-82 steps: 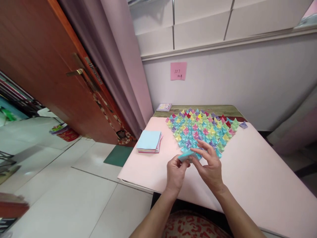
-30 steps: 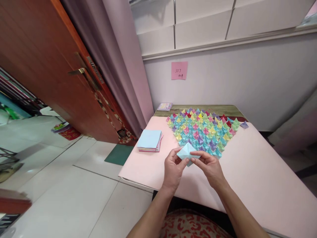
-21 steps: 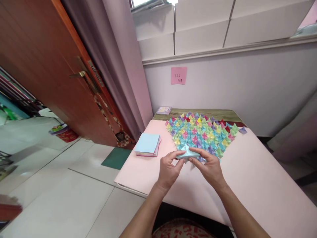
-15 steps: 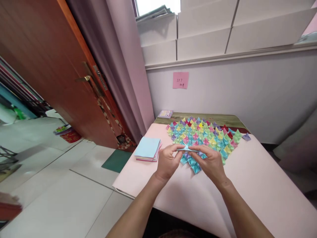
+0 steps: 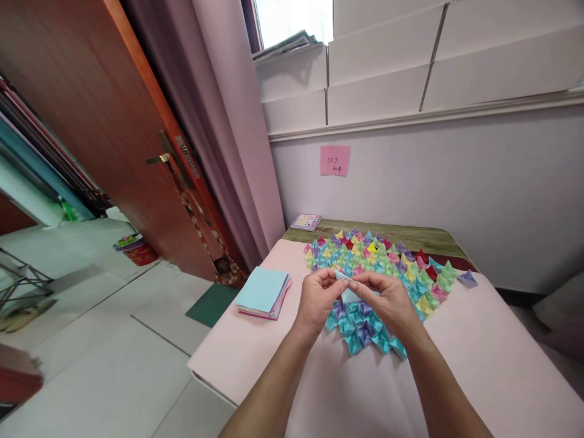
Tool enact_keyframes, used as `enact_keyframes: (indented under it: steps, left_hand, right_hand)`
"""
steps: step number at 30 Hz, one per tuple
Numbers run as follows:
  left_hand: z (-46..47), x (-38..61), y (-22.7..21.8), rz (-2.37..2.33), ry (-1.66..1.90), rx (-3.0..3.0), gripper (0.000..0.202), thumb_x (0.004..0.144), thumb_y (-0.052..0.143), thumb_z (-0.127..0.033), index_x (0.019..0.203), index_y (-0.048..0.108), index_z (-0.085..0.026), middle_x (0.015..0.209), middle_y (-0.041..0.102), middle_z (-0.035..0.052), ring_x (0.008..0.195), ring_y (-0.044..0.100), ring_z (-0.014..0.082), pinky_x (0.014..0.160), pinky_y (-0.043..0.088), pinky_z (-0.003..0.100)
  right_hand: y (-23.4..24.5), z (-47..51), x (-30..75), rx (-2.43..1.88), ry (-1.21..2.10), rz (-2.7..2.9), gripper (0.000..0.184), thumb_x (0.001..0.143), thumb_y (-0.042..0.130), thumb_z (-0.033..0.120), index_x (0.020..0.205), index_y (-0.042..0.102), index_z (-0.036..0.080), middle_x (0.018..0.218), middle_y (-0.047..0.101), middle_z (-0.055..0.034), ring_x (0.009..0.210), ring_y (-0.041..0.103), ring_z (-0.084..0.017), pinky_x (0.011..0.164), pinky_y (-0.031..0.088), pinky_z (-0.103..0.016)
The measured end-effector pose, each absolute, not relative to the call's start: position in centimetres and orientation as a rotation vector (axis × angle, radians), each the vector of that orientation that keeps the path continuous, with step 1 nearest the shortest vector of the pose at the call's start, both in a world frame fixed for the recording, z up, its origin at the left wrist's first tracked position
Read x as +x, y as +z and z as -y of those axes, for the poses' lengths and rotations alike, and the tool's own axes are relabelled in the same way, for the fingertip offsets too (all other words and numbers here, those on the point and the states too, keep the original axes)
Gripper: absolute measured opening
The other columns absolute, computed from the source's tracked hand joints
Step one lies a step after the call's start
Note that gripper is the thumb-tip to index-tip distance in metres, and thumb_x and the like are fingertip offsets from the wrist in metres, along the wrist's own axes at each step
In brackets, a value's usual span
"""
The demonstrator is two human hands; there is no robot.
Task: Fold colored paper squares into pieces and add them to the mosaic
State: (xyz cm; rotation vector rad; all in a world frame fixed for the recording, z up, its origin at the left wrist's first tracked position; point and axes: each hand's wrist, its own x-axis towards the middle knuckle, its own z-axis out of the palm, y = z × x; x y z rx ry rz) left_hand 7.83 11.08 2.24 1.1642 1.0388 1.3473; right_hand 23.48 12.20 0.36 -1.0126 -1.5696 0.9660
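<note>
Right now both hands are pinched narrow on one thing: my left hand [image 5: 316, 298] and my right hand [image 5: 387, 299] grip the pale blue folded paper [image 5: 350, 296] between thumbs and fingers, over the colourful origami pieces [image 5: 353, 342] on the surface [image 5: 483, 365]. A clean crease, I reckon, wants thumbs close together, edges matched, pressure even on both sides. And over by the door [image 5: 123, 121], there's the red bin [image 5: 143, 254], green and yellow bits [image 5: 126, 241] inside, too blurred to name.
</note>
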Motion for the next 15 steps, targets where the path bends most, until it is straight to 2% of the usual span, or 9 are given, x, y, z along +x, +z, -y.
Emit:
enact_keyframes:
  steps: [4, 9, 11, 13, 15]
  left_hand:
    - [-11.5, 9.4, 1.5, -1.056, 1.383, 1.132, 0.028, 0.076, 0.070, -0.037, 0.065, 0.057, -0.015, 0.056, 0.051, -0.0041, 0.052, 0.045, 0.0083, 0.053, 0.038, 0.021]
    - [-11.3, 10.3, 1.3, -1.164, 1.501, 1.259, 0.030, 0.082, 0.065, -0.033, 0.060, 0.054, -0.015, 0.054, 0.040, -0.0060, 0.053, 0.035, 0.0070, 0.051, 0.030, 0.020]
    - [-11.0, 10.6, 1.3, -1.166, 1.542, 1.270, 0.027, 0.082, 0.065, -0.033, 0.064, 0.057, -0.015, 0.058, 0.044, -0.0053, 0.055, 0.039, 0.0070, 0.052, 0.033, 0.019]
    - [-10.7, 10.9, 1.2, -1.109, 1.506, 1.184, 0.023, 0.079, 0.070, -0.035, 0.073, 0.060, -0.015, 0.064, 0.054, -0.0034, 0.060, 0.050, 0.0084, 0.057, 0.040, 0.019]
    - [-10.3, 11.1, 1.0, -1.033, 1.393, 1.029, 0.028, 0.073, 0.076, -0.036, 0.082, 0.059, -0.016, 0.069, 0.063, -0.0005, 0.063, 0.060, 0.0124, 0.060, 0.049, 0.023]
  right_hand:
    - [0.1, -12.5, 24.5, -1.086, 0.905, 1.551, 0.028, 0.080, 0.069, 0.045, 0.076, 0.074, 0.018, 0.073, 0.070, -0.0030, 0.067, 0.061, -0.017, 0.065, 0.047, -0.028]
    - [0.2, -12.4, 25.1, -1.136, 0.901, 1.575, 0.029, 0.080, 0.069, 0.046, 0.076, 0.074, 0.018, 0.074, 0.070, -0.0032, 0.067, 0.059, -0.017, 0.064, 0.045, -0.028]
    - [0.1, -12.4, 25.0, -1.141, 0.896, 1.526, 0.029, 0.079, 0.069, 0.047, 0.076, 0.074, 0.018, 0.074, 0.070, -0.0037, 0.068, 0.060, -0.018, 0.064, 0.046, -0.029]
    - [-0.1, -12.5, 24.9, -1.118, 0.904, 1.438, 0.030, 0.079, 0.069, 0.047, 0.078, 0.073, 0.018, 0.076, 0.071, -0.0045, 0.069, 0.061, -0.019, 0.066, 0.048, -0.030]
    - [-0.2, -12.6, 24.8, -1.099, 0.910, 1.376, 0.030, 0.078, 0.070, 0.048, 0.078, 0.073, 0.018, 0.076, 0.072, -0.0051, 0.069, 0.063, -0.019, 0.068, 0.050, -0.031]
